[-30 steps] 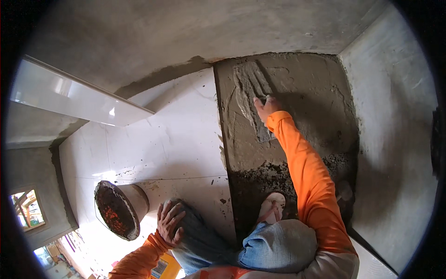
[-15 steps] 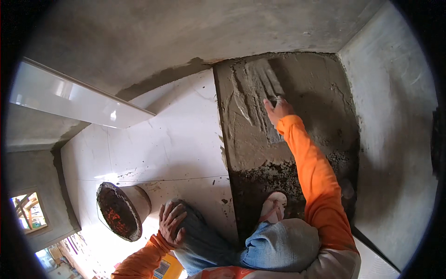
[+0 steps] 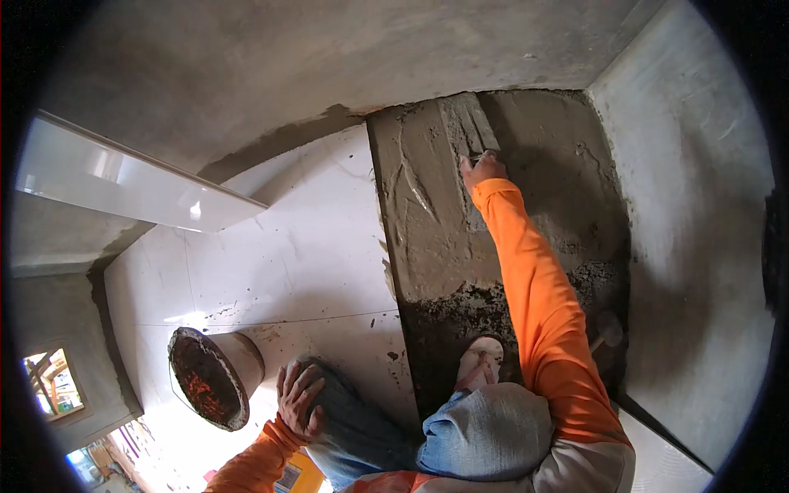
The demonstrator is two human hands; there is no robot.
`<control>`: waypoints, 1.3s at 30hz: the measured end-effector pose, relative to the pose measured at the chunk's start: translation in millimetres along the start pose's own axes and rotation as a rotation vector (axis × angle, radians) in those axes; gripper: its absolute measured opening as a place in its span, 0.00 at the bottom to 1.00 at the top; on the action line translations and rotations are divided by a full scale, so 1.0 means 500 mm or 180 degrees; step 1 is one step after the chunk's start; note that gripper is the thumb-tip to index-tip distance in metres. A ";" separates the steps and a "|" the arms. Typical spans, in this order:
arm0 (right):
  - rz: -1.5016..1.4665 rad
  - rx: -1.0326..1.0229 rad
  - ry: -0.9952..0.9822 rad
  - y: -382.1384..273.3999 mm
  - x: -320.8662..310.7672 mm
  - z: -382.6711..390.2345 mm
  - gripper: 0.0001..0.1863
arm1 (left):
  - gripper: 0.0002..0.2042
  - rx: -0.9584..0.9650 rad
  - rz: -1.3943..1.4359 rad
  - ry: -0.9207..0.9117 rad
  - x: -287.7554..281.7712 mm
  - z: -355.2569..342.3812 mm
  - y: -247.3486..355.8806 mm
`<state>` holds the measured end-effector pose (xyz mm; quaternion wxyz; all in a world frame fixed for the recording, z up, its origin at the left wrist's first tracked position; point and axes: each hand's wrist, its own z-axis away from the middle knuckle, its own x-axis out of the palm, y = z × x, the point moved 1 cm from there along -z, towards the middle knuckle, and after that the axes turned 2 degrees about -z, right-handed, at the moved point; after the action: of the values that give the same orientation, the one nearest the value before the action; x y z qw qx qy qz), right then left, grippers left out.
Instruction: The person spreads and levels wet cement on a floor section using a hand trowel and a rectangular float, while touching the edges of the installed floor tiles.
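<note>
My right hand [image 3: 483, 168] is closed round the grip of a long grey plastering trowel [image 3: 470, 119]. The trowel lies flat on wet grey mortar [image 3: 538, 197], its far end close to the back wall. A raised ridge of mortar [image 3: 417, 187] runs just left of the blade. My left hand [image 3: 299, 398] rests on my jeans-covered left knee, fingers spread and holding nothing. Left of it, a mortar-smeared bucket [image 3: 253, 361] leans over on the white tiles, with dark residue and reddish bits inside.
White floor tiles [image 3: 279, 255] border the mortar on the left. A loose glossy panel [image 3: 131, 177] juts in at upper left. Grey walls [image 3: 699, 205] close off the back and right. A mallet-like tool [image 3: 607, 329] lies by the right wall; my sandalled foot [image 3: 480, 361] stands on darker, rougher mortar.
My right hand and the trowel have moved slightly away from me and left, toward the back wall. The left hand stays on the knee. The whole view has shifted a little.
</note>
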<state>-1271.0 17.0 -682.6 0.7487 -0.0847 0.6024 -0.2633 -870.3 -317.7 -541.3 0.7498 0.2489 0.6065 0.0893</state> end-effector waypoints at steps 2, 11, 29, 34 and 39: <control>-0.0069 -0.0172 0.0363 0.001 0.017 0.034 0.36 | 0.22 0.0072 0.0100 0.0057 0.000 -0.008 0.001; -0.0041 0.0195 -0.0214 -0.024 -0.007 0.064 0.35 | 0.22 0.0009 0.0034 -0.0074 0.002 -0.001 0.004; 0.0851 -0.0513 -0.1064 0.024 -0.149 0.076 0.39 | 0.21 0.0211 -0.0147 -0.0480 -0.001 -0.067 0.013; 0.0848 -0.0617 -0.0697 0.018 -0.157 0.074 0.35 | 0.21 0.0166 -0.0150 -0.0485 0.004 -0.074 0.015; 0.0709 -0.0986 -0.0647 0.036 -0.168 0.058 0.36 | 0.20 0.0178 -0.0166 -0.0511 0.004 -0.079 0.020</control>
<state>-1249.5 68.2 -610.9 0.8081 -0.1578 0.5628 -0.0733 -905.8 -297.7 -543.5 0.7908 0.2602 0.5530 0.0326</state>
